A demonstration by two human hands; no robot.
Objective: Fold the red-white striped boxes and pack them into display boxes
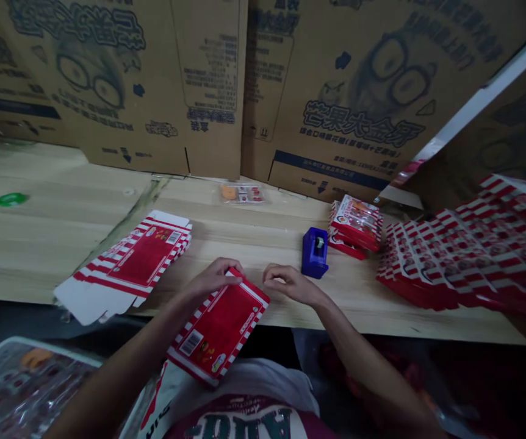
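One red box (221, 326) was gripped by left hand (218, 277); right hand (290, 284) curled beside it, contents unclear remotely. I judged light, steady hold best, sparing edges.

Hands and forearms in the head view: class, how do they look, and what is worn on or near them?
The left hand and right hand are ungloved. Neither forearm shows a sleeve, watch or bracelet. Below, a lettered shirt shows, greyish-white and dark red. Rings are too small to judge.
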